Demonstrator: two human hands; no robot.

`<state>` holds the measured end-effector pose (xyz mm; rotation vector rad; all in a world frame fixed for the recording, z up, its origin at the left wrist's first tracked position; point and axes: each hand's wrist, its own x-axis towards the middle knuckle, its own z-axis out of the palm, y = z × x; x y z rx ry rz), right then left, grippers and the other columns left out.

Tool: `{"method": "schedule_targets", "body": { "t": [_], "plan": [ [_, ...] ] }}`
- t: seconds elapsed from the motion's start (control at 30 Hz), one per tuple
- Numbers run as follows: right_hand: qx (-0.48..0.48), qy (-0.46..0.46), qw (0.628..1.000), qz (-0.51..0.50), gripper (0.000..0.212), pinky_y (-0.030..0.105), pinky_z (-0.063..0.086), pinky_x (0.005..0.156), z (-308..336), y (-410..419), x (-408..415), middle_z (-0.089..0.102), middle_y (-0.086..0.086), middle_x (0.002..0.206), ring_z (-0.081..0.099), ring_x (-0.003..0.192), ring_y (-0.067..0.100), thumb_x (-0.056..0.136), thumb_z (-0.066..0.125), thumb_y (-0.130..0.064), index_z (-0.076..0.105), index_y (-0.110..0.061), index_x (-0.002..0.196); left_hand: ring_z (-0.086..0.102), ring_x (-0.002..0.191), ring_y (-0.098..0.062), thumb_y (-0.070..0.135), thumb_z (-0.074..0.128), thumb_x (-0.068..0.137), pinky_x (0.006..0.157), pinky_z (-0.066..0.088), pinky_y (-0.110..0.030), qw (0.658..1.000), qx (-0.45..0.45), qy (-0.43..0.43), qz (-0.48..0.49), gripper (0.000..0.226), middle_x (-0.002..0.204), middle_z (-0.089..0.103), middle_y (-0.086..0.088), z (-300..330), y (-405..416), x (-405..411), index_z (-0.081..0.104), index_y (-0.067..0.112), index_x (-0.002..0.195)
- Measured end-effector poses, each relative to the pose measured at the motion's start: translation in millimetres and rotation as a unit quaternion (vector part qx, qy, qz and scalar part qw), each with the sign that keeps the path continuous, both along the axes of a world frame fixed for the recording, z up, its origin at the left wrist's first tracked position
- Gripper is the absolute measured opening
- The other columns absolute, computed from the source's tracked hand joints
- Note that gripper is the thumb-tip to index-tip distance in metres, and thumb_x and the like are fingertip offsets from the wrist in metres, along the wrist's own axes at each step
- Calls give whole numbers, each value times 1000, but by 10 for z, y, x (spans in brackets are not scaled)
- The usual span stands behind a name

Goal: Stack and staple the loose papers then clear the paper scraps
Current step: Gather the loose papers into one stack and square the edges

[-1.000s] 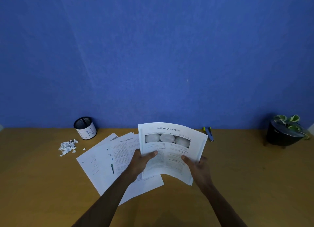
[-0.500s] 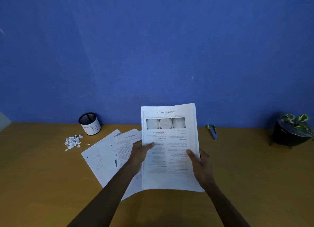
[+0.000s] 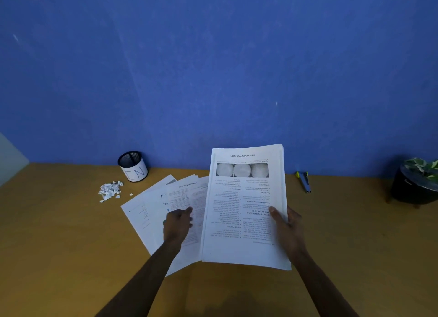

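A sheaf of printed papers is lifted off the wooden desk, held by its right edge in my right hand, thumb on top. My left hand has come off the sheaf and hovers with loosely curled fingers over several loose sheets fanned out on the desk to the left. A small heap of white paper scraps lies at the left near the wall. A blue and yellow stapler lies by the wall at the right.
A black mesh cup with a white label stands by the wall beside the scraps. A potted plant in a black pot stands at the far right. Bare wooden desk spreads along the front and left.
The sheaf was raised and flattened toward me. My left hand let go of its left edge and moved down-left over the loose sheets. The view shifted slightly.
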<state>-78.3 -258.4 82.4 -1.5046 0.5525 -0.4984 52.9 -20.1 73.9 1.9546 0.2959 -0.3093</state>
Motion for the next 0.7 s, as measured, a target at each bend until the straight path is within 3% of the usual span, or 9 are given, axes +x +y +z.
{"method": "schedule_targets", "body": {
  "t": [0.1,0.23,0.43,0.7],
  "plan": [
    [11,3,1000,-8,12,12,55,60,5,-18,9,74,-12,96,72,85,1,96,60,-19,69,-21,104,56,119,-35,46,63,88,100,47,-51,977,212,16,-2,54,132,58,-16,-194,180,31,55,8,125],
    [14,6,1000,-10,11,10,53,57,34,-6,6,73,-17,92,72,83,-2,95,61,-21,68,-30,95,29,141,-37,63,69,75,114,29,-55,948,312,60,5,93,154,31,-18,-357,307,64,34,7,142],
    [14,8,1000,-8,10,10,53,58,26,-6,20,74,-15,94,71,83,-3,95,61,-22,68,-26,100,21,142,-37,65,79,61,117,23,-50,941,324,91,33,118,153,21,-18,-488,287,117,23,4,146],
    [5,9,1000,-13,13,18,59,66,-12,-45,15,75,-9,100,73,88,8,96,60,-19,69,-23,104,19,141,-36,43,89,61,119,17,-48,952,267,125,77,107,153,22,-18,-467,213,251,30,6,142]
  ]
}}
